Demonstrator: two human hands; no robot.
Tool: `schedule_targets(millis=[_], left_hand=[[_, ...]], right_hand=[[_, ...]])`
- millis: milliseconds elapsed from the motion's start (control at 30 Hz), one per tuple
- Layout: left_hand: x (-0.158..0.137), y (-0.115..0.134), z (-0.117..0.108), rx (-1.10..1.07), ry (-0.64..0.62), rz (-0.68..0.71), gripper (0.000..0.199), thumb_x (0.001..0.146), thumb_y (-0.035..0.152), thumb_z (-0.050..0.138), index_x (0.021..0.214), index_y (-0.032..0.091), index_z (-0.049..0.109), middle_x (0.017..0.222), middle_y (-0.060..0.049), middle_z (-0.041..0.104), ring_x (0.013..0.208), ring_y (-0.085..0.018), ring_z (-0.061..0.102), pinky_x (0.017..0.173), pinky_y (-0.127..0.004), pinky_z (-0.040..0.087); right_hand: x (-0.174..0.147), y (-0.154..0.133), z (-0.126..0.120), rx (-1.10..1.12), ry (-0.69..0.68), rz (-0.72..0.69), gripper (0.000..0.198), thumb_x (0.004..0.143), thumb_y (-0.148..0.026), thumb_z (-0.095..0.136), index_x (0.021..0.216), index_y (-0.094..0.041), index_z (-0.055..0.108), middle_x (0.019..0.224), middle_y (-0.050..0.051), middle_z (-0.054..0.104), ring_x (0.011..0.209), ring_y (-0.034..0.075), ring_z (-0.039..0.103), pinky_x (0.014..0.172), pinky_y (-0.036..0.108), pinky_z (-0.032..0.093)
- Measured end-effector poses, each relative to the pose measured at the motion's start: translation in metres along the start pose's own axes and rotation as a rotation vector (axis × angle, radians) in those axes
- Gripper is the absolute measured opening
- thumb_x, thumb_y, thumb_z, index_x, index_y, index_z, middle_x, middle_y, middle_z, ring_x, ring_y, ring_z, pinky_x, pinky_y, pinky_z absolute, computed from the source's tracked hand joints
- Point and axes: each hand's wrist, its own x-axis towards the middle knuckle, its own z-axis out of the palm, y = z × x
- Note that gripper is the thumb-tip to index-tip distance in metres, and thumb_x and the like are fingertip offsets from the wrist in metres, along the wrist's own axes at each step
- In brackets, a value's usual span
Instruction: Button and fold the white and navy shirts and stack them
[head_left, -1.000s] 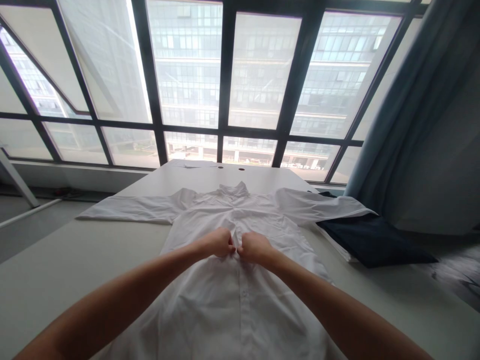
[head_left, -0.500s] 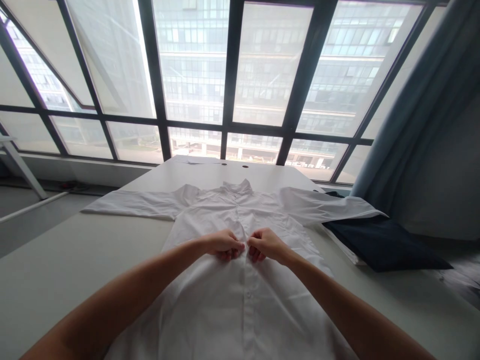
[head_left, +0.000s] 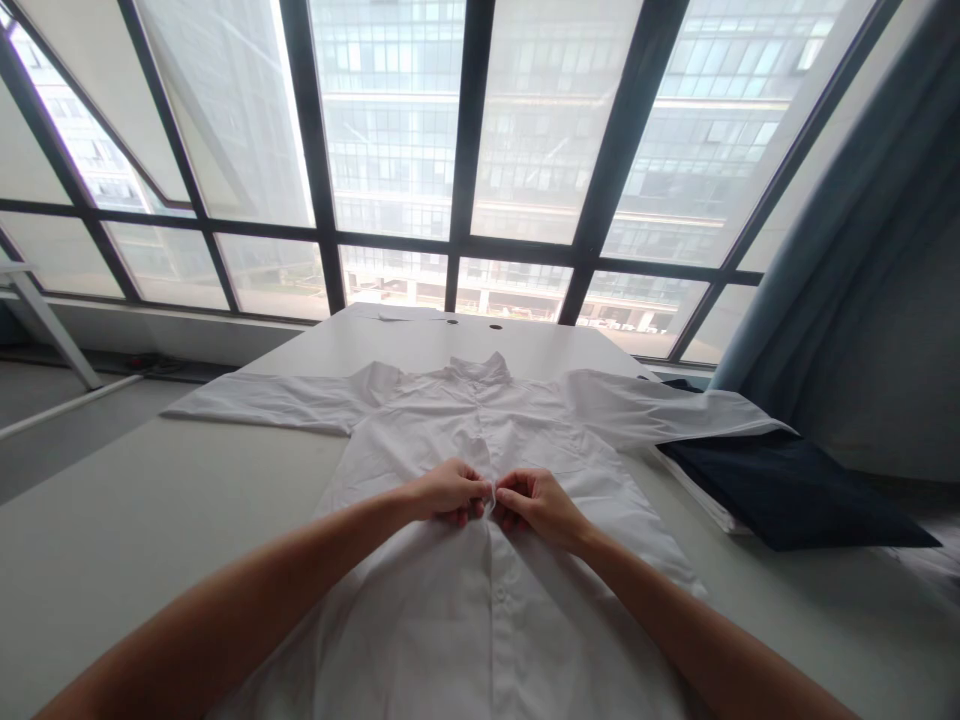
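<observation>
A white long-sleeved shirt (head_left: 420,620) lies front side up, its collar (head_left: 480,370) at the far end and its sleeves spread to both sides. My left hand (head_left: 456,492) pinches the front placket from the left. Close beside it, my right hand (head_left: 538,502) is closed on the placket from the right. The fabric is lifted into a small fold between my fingertips. Any button under the fingers is hidden. Lower down the placket a small white button (head_left: 501,594) shows.
The shirt covers much of a pale table (head_left: 247,490). On the right, a folded dark navy cloth (head_left: 787,490) lies over white material, partly under the right sleeve. A blue-grey curtain (head_left: 832,230) hangs behind it. Windows stand beyond, and a white metal frame (head_left: 56,330) is at the left.
My right hand has shifted slightly right and down, its fingers less tightly curled. The fold of placket between my hands now stands up more. The camera view has shifted a little.
</observation>
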Motion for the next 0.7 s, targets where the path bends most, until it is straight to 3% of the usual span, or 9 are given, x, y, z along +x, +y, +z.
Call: schedule_targets(millis=[367, 700], left_hand=[[-0.0001, -0.0016, 0.0026, -0.087, -0.017, 0.025, 0.03, 0.08, 0.041, 0.059, 0.07, 0.013, 0.059, 0.062, 0.0, 0.064, 0.038, -0.006, 0.052, 0.039, -0.019, 0.031], [0.0005, -0.0061, 0.0045, 0.097, 0.026, 0.085, 0.025, 0.079, 0.036, 0.056, 0.066, 0.015, 0.057, 0.054, 0.003, 0.057, 0.035, -0.007, 0.047, 0.035, -0.018, 0.029]], right_hand=[[0.0012, 0.0039, 0.0072, -0.122, 0.09, -0.065, 0.025, 0.073, -0.04, 0.067, 0.07, -0.016, 0.063, 0.059, 0.001, 0.065, 0.048, 0.012, 0.057, 0.044, 0.021, 0.04], [0.0005, 0.0023, 0.0056, -0.392, 0.135, -0.181, 0.018, 0.075, -0.027, 0.06, 0.077, -0.014, 0.071, 0.062, 0.002, 0.067, 0.055, 0.012, 0.055, 0.05, 0.021, 0.038]])
